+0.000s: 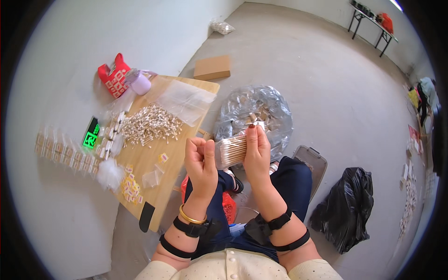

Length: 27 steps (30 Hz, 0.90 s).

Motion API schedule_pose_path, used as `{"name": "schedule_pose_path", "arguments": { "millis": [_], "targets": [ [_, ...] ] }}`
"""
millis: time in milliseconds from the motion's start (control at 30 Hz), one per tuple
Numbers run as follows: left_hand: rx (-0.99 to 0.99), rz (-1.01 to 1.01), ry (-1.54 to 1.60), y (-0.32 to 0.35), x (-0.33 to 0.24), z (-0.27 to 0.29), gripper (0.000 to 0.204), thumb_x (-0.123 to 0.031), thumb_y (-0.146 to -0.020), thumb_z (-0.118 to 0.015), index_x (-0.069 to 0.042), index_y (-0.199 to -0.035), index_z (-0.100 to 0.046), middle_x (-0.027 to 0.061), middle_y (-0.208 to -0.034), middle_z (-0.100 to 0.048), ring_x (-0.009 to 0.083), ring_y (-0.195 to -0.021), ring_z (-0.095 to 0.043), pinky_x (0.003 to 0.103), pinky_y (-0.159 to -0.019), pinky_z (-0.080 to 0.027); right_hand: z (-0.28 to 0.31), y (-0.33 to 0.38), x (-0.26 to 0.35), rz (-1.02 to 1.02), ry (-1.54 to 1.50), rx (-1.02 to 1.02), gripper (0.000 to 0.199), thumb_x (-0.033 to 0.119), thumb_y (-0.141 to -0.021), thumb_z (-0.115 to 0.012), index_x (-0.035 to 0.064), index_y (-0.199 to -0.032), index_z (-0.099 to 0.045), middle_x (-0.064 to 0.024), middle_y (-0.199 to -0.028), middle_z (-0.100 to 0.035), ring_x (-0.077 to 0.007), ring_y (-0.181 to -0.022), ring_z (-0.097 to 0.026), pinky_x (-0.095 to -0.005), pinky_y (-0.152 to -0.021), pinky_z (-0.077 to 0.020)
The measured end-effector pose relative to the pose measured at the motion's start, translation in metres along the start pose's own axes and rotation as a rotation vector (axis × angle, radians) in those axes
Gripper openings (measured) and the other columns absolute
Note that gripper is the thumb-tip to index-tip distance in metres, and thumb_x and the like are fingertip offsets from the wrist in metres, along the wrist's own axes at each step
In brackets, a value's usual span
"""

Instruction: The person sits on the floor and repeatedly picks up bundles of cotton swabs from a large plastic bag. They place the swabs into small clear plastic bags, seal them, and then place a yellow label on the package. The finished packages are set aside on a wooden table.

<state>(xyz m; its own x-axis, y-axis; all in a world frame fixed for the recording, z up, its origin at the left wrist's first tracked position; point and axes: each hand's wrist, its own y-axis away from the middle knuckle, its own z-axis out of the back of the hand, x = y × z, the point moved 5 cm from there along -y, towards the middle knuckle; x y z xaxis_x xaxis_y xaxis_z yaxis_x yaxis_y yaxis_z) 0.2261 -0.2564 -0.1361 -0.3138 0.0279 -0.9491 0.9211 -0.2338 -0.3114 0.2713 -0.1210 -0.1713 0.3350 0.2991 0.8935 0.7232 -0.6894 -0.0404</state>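
Observation:
A clear plastic bag of cotton swabs (pixel 232 151) is held up between my two hands, above my lap. The swabs lie side by side in a flat bundle inside it. My left hand (pixel 202 164) is closed at the bag's left edge, thumb against curled fingers. At the other end my right hand (pixel 257 153) pinches the bag, its thumb on top. On the wooden table (pixel 179 161) to the left lies a large heap of loose cotton swabs (pixel 150 125). Small yellow and white labels (pixel 130 187) and a few clear bags (pixel 152 178) are nearer me on the tabletop.
Packed swab bundles (pixel 109 135) line the table's wall side, near a green lit sign (pixel 91 133). A lilac bottle (pixel 139 83) and red bag (pixel 115 77) stand at its far end. On the floor are a plastic-lined container (pixel 233 105), a cardboard box (pixel 212 67) and a black bag (pixel 347 205).

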Motion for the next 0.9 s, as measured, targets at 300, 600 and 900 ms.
{"name": "schedule_pose_path", "arguments": {
  "millis": [300,600,900],
  "targets": [
    [0.094,-0.1,0.004,0.019,0.009,-0.044,0.023,-0.026,-0.098,-0.054,-0.008,-0.089,-0.042,-0.0069,-0.058,-0.038,-0.0005,-0.047,-0.033,0.017,-0.041,-0.024,0.074,0.005,0.01,0.008,-0.039,-0.151,0.034,0.03,-0.103,-0.043,0.0057,-0.082,-0.052,0.0049,-0.069,-0.048,-0.003,-0.063,-0.04,-0.0213,-0.057,-0.0351],
    [0.258,0.176,0.247,0.028,-0.009,-0.076,0.023,-0.023,-0.093,-0.063,-0.003,-0.103,-0.055,-0.0017,-0.072,-0.059,0.0046,-0.062,-0.056,0.019,-0.052,-0.039,0.091,0.005,0.031,0.103,0.074,-0.22,0.033,0.029,-0.103,-0.044,0.0056,-0.08,-0.05,0.0045,-0.068,-0.048,-0.0032,-0.063,-0.041,-0.0217,-0.057,-0.0358],
    [0.305,0.343,0.22,0.027,0.033,-0.08,0.013,-0.017,-0.09,-0.067,-0.005,-0.089,-0.064,0.0013,-0.075,-0.066,0.0088,-0.061,-0.062,0.019,-0.05,-0.04,0.171,0.0,0.038,0.207,0.183,-0.431,0.033,0.03,-0.102,-0.044,0.0068,-0.079,-0.05,0.0039,-0.068,-0.049,-0.0031,-0.063,-0.044,-0.022,-0.057,-0.0381]
  ]
}}
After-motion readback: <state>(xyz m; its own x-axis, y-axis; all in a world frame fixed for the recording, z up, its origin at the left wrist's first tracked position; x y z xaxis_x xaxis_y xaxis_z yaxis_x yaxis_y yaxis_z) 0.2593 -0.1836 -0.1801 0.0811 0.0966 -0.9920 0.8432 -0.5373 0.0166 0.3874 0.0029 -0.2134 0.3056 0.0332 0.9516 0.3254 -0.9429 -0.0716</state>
